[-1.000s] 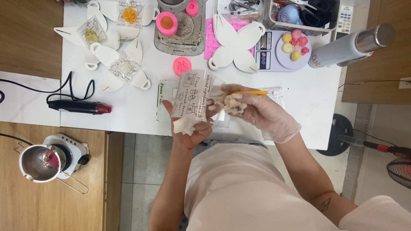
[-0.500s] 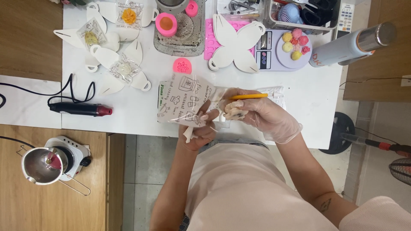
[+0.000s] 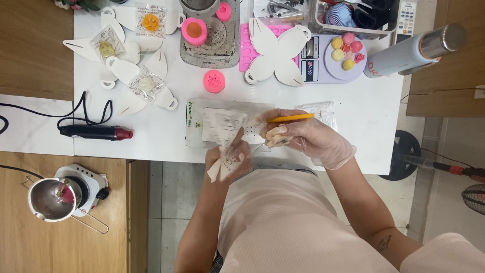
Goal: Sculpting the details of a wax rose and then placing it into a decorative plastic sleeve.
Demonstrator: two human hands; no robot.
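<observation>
Two hands close together: left hand [image 3: 228, 159] clamped on printed paper bag [image 3: 222, 132]; gloved right hand [image 3: 308, 140] gripping yellow pencil [image 3: 292, 118]; pink mould [image 3: 214, 81] beyond.

White table [image 3: 364, 116]: pink moulds [image 3: 214, 81], paper cutouts [image 3: 275, 50], scale [image 3: 328, 55], flask [image 3: 411, 48].

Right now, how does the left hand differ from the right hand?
The left hand is bare; the right hand wears a thin clear glove. The left hand grips a crumpled printed paper bag; the right hand holds a yellow pencil-like tool. The left hand sits nearer the body, the right farther out. Both hover at the white table edge.
</observation>
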